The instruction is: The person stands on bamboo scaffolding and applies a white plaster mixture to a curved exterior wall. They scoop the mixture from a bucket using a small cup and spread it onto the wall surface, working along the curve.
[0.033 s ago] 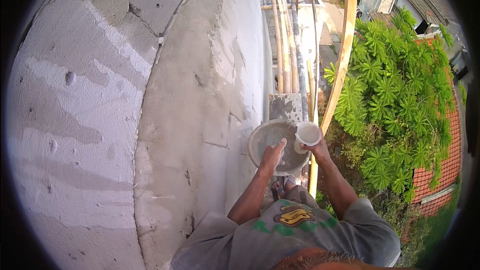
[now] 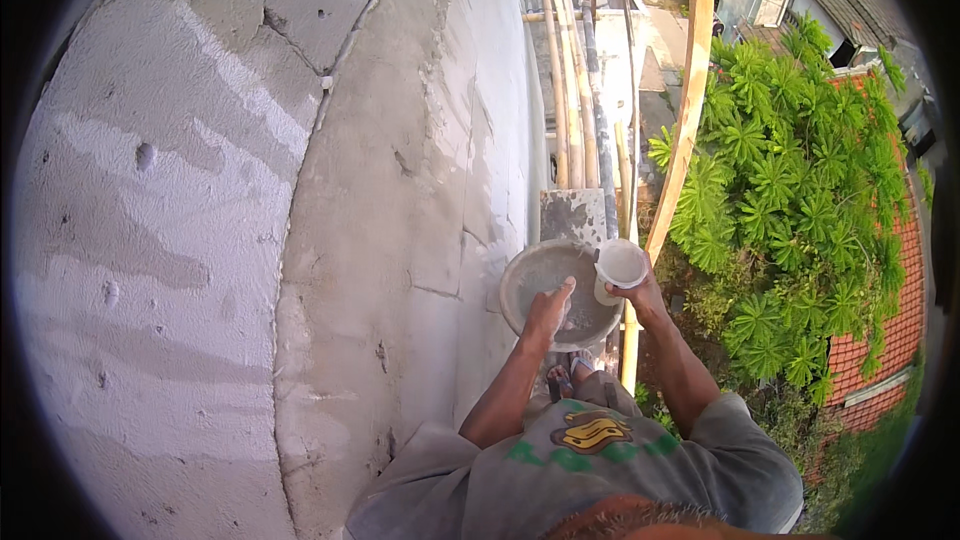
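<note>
1. Basin (image 2: pixel 528 285), grey, round, no long axis: right of frame centre; underside hidden.
2. Cup (image 2: pixel 622 264), pale: overlaps basin's upper-right rim in view; contact, contents unclear.
3. Right hand (image 2: pixel 641 296): nearer cup; grip closed on it.
4. Left hand (image 2: pixel 544 316): over basin's lower part; fingers partly hidden, grip cannot be told.

bamboo poles (image 2: pixel 574 120) | pale wooden beam (image 2: pixel 692 90) | leafy green tree (image 2: pixel 770 210) | orange tiled roof (image 2: pixel 902 300)
</note>
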A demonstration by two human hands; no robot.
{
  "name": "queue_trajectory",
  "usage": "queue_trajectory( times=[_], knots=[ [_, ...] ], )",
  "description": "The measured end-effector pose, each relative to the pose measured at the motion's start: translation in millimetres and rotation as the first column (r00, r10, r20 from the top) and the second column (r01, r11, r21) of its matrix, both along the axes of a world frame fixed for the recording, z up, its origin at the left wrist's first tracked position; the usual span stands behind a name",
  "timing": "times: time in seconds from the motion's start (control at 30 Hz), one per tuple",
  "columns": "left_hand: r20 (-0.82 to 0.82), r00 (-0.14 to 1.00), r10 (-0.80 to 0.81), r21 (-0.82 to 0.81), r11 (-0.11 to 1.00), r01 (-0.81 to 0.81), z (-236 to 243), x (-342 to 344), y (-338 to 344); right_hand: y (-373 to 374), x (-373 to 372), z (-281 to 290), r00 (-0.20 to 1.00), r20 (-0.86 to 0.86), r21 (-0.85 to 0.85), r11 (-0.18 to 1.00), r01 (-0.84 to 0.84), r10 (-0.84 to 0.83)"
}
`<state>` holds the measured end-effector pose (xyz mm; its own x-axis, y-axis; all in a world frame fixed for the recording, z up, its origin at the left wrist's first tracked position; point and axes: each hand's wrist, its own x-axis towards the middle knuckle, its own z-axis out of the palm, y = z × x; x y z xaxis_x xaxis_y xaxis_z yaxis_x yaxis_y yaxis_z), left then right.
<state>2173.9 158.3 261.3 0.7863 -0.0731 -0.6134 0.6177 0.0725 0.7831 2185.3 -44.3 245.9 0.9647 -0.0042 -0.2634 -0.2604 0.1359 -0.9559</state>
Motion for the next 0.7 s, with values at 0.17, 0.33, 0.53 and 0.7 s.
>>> queue_trajectory(
  times=[0.17, 0.33, 0.53, 0.7],
  knots=[
    [0.004, 1.000, 0.023, 0.070, 0.997, -0.023, -21, 11, 11, -9, 57, 19, 0.995, 0.094, -0.029, 0.999, 0.038, -0.035],
    [-0.022, 0.999, 0.041, 0.190, 0.981, -0.036, -27, 35, 24, 1, 187, 35, 0.965, 0.261, -0.009, 1.000, -0.009, 0.012],
    [0.017, 0.992, -0.126, 0.240, 0.964, 0.118, -28, 64, 14, 37, 449, 159, 0.767, 0.641, -0.148, 0.982, 0.114, 0.008],
    [-0.065, 0.998, -0.007, 0.180, 0.983, 0.019, -29, 68, 36, 132, 485, 224, 0.787, 0.579, -0.434, 0.898, 0.076, 0.213]
  ],
)
